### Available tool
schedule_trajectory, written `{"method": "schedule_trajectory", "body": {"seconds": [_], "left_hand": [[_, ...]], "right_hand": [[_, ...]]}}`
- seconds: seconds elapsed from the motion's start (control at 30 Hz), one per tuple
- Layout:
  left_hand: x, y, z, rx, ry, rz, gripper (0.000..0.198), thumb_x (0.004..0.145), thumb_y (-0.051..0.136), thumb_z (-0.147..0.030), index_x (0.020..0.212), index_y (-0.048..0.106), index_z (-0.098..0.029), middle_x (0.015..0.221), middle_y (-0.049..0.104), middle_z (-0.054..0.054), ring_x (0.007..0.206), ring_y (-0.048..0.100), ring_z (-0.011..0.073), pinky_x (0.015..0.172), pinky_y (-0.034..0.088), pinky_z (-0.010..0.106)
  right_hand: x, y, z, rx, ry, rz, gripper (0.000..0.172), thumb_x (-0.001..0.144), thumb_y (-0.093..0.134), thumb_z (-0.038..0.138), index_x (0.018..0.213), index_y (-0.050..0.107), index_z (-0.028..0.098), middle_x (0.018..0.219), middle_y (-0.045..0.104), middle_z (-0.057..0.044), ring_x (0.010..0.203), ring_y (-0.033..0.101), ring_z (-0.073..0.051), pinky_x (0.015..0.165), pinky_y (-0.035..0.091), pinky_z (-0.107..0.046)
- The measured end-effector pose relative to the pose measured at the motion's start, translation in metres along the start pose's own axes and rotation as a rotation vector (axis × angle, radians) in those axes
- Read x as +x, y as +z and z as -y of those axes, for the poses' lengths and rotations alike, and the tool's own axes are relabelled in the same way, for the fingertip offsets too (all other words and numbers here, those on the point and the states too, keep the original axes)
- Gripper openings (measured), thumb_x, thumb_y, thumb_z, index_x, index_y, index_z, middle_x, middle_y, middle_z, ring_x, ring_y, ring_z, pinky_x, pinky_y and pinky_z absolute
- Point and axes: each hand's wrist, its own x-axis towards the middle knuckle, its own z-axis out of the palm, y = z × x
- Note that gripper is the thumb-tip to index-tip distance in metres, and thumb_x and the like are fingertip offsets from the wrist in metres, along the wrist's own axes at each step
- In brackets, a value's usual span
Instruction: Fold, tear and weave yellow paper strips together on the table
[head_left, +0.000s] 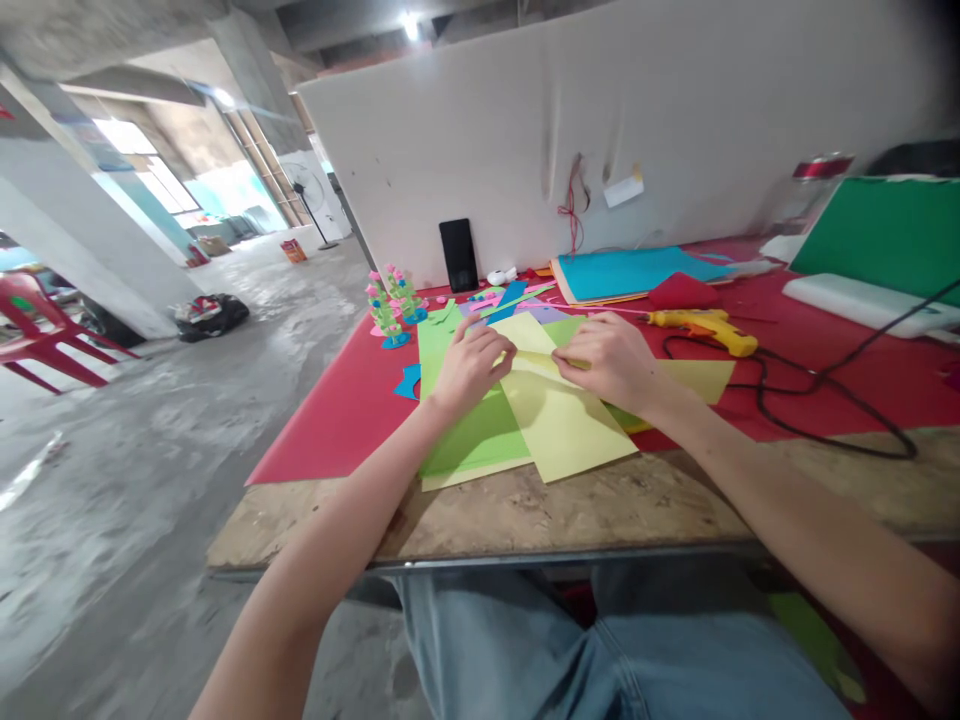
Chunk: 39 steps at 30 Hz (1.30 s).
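A pale yellow paper sheet (562,425) lies tilted on green sheets (469,435) in front of me. Its far part is folded back toward me. My left hand (471,365) has its fingers curled and pinches the fold at its left end. My right hand (611,360) is closed too and pinches the same fold at its right end. Both hands rest on the paper, a short gap between them.
A yellow glue gun (709,328) with a black cord (825,400) lies right of my hands on the red table cover (337,420). Blue sheets (630,272), paper scraps, small paper trees (390,310), a black phone (458,255) and a white partition (525,130) stand behind. A green board (885,230) is far right.
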Motion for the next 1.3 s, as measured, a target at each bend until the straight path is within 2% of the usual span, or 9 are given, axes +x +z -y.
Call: {"method": "schedule_trajectory", "body": {"seconds": [0.37,0.53,0.63,0.73,0.83,0.9,1.03,1.17,1.3], "left_hand": [[-0.011,0.002,0.04,0.063,-0.146,-0.057,0.015,0.078,0.047,-0.02,0.072,0.06,-0.019,0.073,0.064,0.0,0.075,0.055,0.0154,0.092,0.032,0.041],[-0.026,-0.001,0.071,0.094,-0.28,-0.083,0.019,0.08,0.047,-0.026,0.07,0.06,-0.016,0.068,0.062,0.003,0.073,0.055,0.017,0.081,0.04,0.041],[-0.028,-0.007,0.078,0.076,-0.337,-0.089,0.025,0.084,0.043,-0.031,0.076,0.059,-0.014,0.072,0.061,0.004,0.073,0.056,0.0147,0.074,0.044,0.036],[-0.021,-0.011,0.064,0.003,-0.296,-0.028,0.03,0.088,0.032,-0.031,0.089,0.058,-0.015,0.085,0.064,0.007,0.08,0.058,0.0145,0.072,0.045,0.03],[-0.011,-0.01,0.037,-0.081,-0.163,0.111,0.031,0.082,0.044,-0.037,0.103,0.054,-0.017,0.091,0.064,0.004,0.081,0.059,0.0131,0.071,0.046,0.023],[-0.007,-0.006,0.021,-0.079,-0.106,0.171,0.029,0.077,0.051,-0.036,0.098,0.057,-0.016,0.085,0.065,0.005,0.077,0.06,0.015,0.074,0.045,0.026],[-0.006,-0.002,0.0,-0.015,-0.077,0.217,0.022,0.081,0.041,-0.021,0.083,0.062,-0.014,0.066,0.064,0.007,0.066,0.059,0.0177,0.07,0.044,0.031],[-0.005,-0.005,-0.013,0.019,-0.086,0.218,0.023,0.081,0.04,-0.02,0.082,0.061,-0.014,0.063,0.062,0.007,0.063,0.058,0.0189,0.057,0.043,0.028],[-0.004,-0.006,-0.019,0.014,-0.085,0.211,0.023,0.081,0.039,-0.021,0.081,0.061,-0.014,0.062,0.061,0.006,0.061,0.058,0.0171,0.055,0.041,0.026]], "right_hand": [[-0.002,-0.005,-0.013,-0.024,0.04,-0.032,0.023,0.074,0.051,0.018,0.055,0.062,0.018,0.056,0.059,-0.001,0.061,0.049,-0.014,0.071,0.033,-0.029],[-0.002,-0.007,-0.017,-0.022,0.04,-0.037,0.023,0.073,0.05,0.017,0.052,0.061,0.019,0.054,0.058,0.0,0.059,0.049,-0.014,0.071,0.034,-0.029],[-0.003,-0.007,-0.019,-0.022,0.054,-0.057,0.021,0.073,0.05,0.018,0.056,0.062,0.018,0.057,0.06,-0.001,0.062,0.05,-0.016,0.07,0.034,-0.03],[-0.003,-0.004,-0.02,-0.007,0.06,-0.058,0.018,0.073,0.051,0.018,0.06,0.063,0.018,0.061,0.062,-0.002,0.064,0.052,-0.016,0.068,0.034,-0.029],[-0.004,-0.002,-0.018,0.009,0.071,-0.053,0.017,0.073,0.051,0.018,0.062,0.064,0.018,0.064,0.063,-0.002,0.064,0.052,-0.016,0.067,0.035,-0.029],[-0.004,0.0,-0.017,0.015,0.086,-0.057,0.017,0.074,0.051,0.018,0.063,0.064,0.017,0.065,0.063,-0.003,0.065,0.053,-0.018,0.066,0.035,-0.03],[-0.004,0.005,-0.015,0.047,0.11,-0.085,0.013,0.074,0.052,0.018,0.072,0.065,0.016,0.069,0.064,-0.004,0.07,0.054,-0.019,0.066,0.036,-0.03],[-0.004,0.011,-0.008,0.11,0.112,-0.133,0.011,0.075,0.053,0.021,0.08,0.063,0.017,0.079,0.065,-0.002,0.074,0.055,-0.017,0.071,0.038,-0.029],[-0.003,0.009,-0.001,0.13,0.101,-0.17,0.016,0.077,0.051,0.019,0.089,0.061,0.016,0.09,0.063,-0.004,0.085,0.053,-0.019,0.079,0.036,-0.032]]}}
